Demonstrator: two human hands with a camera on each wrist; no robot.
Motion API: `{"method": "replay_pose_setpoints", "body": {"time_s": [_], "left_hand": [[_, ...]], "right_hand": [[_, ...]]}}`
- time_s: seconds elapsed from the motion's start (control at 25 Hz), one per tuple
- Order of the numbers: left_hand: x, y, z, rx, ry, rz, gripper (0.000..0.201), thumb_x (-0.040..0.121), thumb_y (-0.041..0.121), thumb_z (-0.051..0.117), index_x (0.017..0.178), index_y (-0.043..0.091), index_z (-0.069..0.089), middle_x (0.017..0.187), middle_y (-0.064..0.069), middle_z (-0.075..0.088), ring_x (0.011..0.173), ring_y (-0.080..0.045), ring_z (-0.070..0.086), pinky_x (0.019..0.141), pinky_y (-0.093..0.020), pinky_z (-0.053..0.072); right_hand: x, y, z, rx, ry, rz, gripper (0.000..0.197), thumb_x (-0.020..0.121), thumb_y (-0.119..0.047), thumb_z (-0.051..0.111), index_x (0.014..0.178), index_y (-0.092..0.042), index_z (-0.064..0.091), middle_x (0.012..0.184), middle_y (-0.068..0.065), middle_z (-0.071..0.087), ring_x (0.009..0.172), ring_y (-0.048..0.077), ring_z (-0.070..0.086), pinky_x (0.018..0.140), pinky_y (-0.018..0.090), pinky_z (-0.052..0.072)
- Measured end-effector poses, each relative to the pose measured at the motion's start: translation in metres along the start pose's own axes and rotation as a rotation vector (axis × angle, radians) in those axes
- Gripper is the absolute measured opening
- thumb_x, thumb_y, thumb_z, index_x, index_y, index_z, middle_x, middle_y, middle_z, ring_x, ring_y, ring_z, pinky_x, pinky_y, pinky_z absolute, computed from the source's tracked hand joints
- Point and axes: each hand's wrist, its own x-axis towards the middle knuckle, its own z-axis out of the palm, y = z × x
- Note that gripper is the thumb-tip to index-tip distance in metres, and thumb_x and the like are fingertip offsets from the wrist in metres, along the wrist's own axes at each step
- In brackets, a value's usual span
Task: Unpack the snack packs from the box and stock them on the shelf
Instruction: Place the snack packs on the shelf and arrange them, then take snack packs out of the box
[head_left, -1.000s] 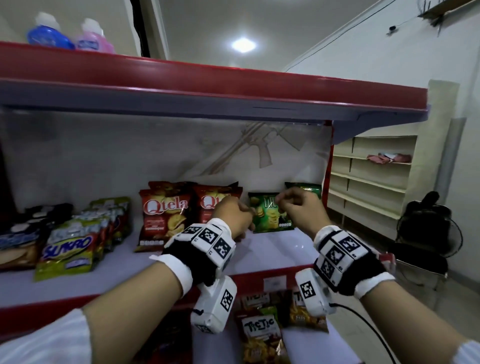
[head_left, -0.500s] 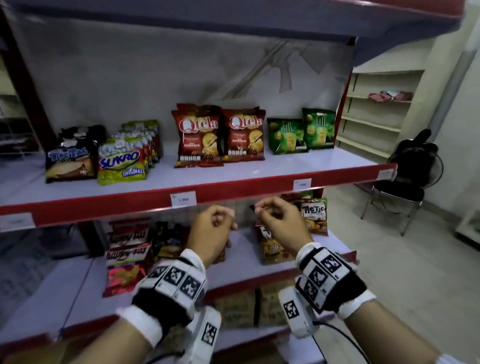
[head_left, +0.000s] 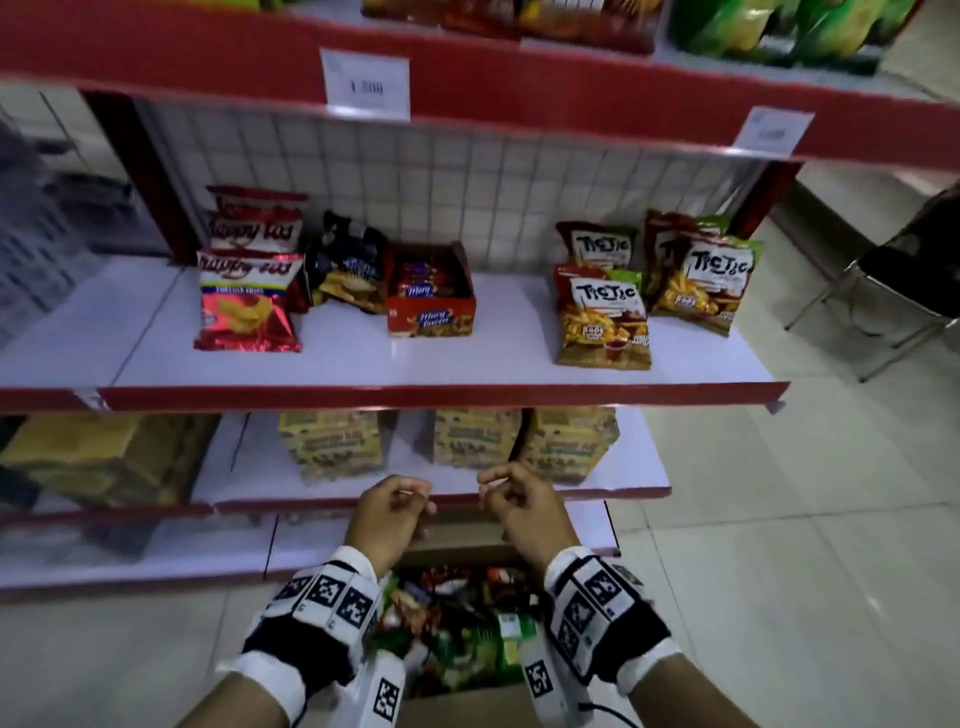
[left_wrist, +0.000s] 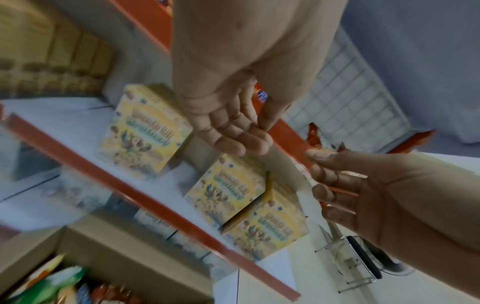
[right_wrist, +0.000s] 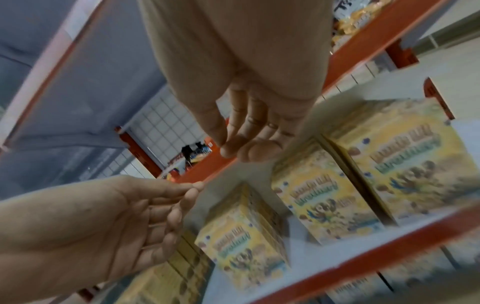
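Note:
An open cardboard box (head_left: 457, 701) stands on the floor at the foot of the shelving, full of mixed snack packs (head_left: 457, 629) in green, red and brown. Above its far edge, my left hand (head_left: 415, 499) and right hand (head_left: 493, 488) hang side by side, level with the lower shelf's red lip. In both, the fingers are loosely curled and hold nothing. The left wrist view shows the left hand (left_wrist: 233, 135) empty, with the right hand (left_wrist: 335, 185) beside it. The right wrist view shows the right hand (right_wrist: 246, 146) empty too.
The middle shelf (head_left: 467, 358) carries Tic Tic packs (head_left: 602, 317), a red snack carton (head_left: 431, 301) and red tortilla chip packs (head_left: 244, 306), with bare room between them. Yellow cartons (head_left: 332, 441) stand on the lower shelf. A chair (head_left: 909, 270) stands on the tiled floor at the right.
Both hands have let go of the green pack on the upper shelf and dropped, empty, to just above the box. The head view has tilted down from the upper shelf to the floor.

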Motion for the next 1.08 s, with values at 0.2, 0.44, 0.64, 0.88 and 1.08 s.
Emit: {"method": "replay_pose_setpoints", "body": {"time_s": [0.2, 0.44, 0.64, 0.88, 1.08], "left_hand": [[0.012, -0.104, 0.029, -0.03, 0.039, -0.277, 0.02, 0.096, 0.004, 0.051, 0.08, 0.006, 0.063, 0.07, -0.008, 0.061, 0.049, -0.014, 0.059, 0.053, -0.026, 0.049], [0.036, -0.208, 0.054, -0.134, 0.042, -0.634, 0.014, 0.097, 0.007, 0.051, 0.092, 0.002, 0.062, 0.073, -0.012, 0.06, 0.054, -0.023, 0.052, 0.053, -0.028, 0.038], [0.106, -0.283, 0.053, -0.118, -0.008, -0.649, 0.02, 0.098, 0.005, 0.046, 0.083, 0.005, 0.06, 0.068, -0.011, 0.055, 0.048, -0.017, 0.049, 0.037, -0.016, 0.036], [0.201, -0.386, 0.033, -0.039, 0.07, -0.545, 0.02, 0.098, 0.005, 0.045, 0.092, 0.007, 0.063, 0.07, -0.009, 0.06, 0.058, -0.02, 0.054, 0.037, -0.017, 0.044], [0.252, -0.434, 0.036, -0.002, 0.111, -0.434, 0.025, 0.098, 0.007, 0.042, 0.078, 0.014, 0.054, 0.072, -0.004, 0.057, 0.03, -0.005, 0.054, 0.035, -0.015, 0.039]], "right_hand": [[0.016, 0.091, 0.015, -0.053, -0.075, 0.148, 0.017, 0.093, 0.003, 0.05, 0.105, 0.007, 0.061, 0.081, 0.01, 0.061, 0.07, 0.005, 0.059, 0.068, 0.01, 0.045], [0.033, 0.19, 0.041, -0.302, -0.175, 0.312, 0.008, 0.092, -0.021, 0.056, 0.092, -0.025, 0.063, 0.103, 0.009, 0.07, 0.091, 0.025, 0.065, 0.086, 0.036, 0.052], [0.09, 0.284, 0.089, -0.519, -0.267, 0.303, 0.019, 0.093, -0.024, 0.053, 0.107, -0.021, 0.065, 0.113, 0.005, 0.067, 0.105, 0.024, 0.061, 0.085, 0.023, 0.044], [0.172, 0.387, 0.162, -0.64, -0.365, 0.19, 0.026, 0.093, -0.022, 0.053, 0.116, -0.014, 0.062, 0.117, 0.011, 0.065, 0.108, 0.027, 0.06, 0.075, 0.017, 0.036], [0.227, 0.452, 0.218, -0.795, -0.458, 0.068, 0.032, 0.094, -0.025, 0.052, 0.12, -0.009, 0.06, 0.121, 0.016, 0.063, 0.112, 0.03, 0.059, 0.088, 0.029, 0.044]]}}
